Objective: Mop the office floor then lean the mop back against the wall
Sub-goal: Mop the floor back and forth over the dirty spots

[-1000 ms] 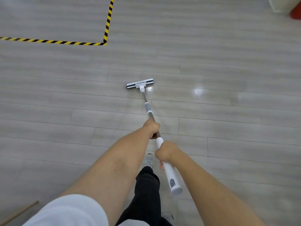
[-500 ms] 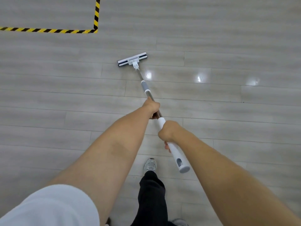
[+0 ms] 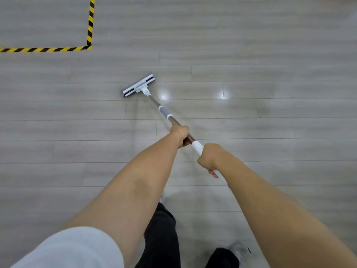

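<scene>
Mop (image 3: 164,112) out in front, both hands clamped on it: the left hand (image 3: 180,134) is wrapped round the bare metal shaft, and the right hand (image 3: 209,156) sits just behind, fingers curled tight round the white grip at the near end. From the hands the handle slants away toward eleven o'clock. The flat white mop head (image 3: 138,85) lies on the grey plank floor (image 3: 260,55), skewed at an angle. Two bright glints (image 3: 163,96) shine on the boards just at three o'clock of the head. Yellow-and-black tape (image 3: 89,22) turns a corner off at ten o'clock, well apart from the head. At six o'clock there's a dark trouser leg (image 3: 162,229), a blurred pale shoe (image 3: 240,248) at five, a white sleeve (image 3: 73,248) at seven.
</scene>
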Available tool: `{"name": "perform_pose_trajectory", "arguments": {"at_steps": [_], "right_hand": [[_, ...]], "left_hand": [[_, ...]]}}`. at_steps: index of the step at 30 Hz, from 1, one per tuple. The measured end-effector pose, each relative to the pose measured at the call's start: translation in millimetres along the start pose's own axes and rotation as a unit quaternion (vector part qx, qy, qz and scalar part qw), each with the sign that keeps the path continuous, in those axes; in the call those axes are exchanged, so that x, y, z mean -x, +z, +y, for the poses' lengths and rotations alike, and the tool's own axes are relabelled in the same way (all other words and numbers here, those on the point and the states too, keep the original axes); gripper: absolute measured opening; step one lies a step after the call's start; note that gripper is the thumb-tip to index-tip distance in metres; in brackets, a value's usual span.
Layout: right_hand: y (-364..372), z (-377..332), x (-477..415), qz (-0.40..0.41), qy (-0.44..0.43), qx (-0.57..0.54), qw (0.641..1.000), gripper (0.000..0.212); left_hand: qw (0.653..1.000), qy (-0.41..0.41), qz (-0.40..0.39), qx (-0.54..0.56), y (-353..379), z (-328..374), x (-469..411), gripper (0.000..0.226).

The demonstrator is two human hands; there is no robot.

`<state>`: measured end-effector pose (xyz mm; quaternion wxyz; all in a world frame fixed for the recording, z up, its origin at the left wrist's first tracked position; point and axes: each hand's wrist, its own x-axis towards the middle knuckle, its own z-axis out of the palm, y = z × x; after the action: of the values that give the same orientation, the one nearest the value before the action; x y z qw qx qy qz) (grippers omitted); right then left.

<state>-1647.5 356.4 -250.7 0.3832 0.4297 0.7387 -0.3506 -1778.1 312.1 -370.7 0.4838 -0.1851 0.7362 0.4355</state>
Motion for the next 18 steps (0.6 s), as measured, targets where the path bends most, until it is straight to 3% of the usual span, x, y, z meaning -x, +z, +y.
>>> {"name": "perform_pose_trajectory", "arguments": {"at_steps": [11,18], "right_hand": [[-54,311,74,0.002,0.049,0.065,0.997,0.023],[-53,413,122,-0.025,0.051,0.043,0.997,0.030]], "left_hand": [[0.997,0.005,-0.028,-0.078,269,-119,134,0.034],[0.995,-0.017,-0.041,-0.091,347,-173,194,0.053]]}}
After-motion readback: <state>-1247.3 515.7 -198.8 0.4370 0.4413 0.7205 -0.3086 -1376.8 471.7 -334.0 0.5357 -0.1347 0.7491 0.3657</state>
